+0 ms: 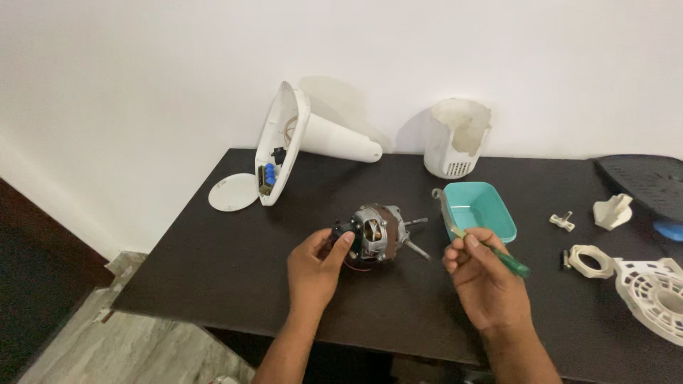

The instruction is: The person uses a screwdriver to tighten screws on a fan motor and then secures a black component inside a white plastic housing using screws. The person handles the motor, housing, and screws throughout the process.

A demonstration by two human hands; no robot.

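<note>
While the left hand [318, 264] closes its grip on the near end of a small electric motor [375, 233] resting mid-surface [228, 263], thumb and fingers hide that end's black part. The right hand [480, 274] is curled shut around a green-handled screwdriver [498, 254]; its tip is hard to make out against the teal tray [478, 208] just behind. At the right edge, a white grille piece [651, 288] and a dark grille [644, 181] are cut off.
</note>
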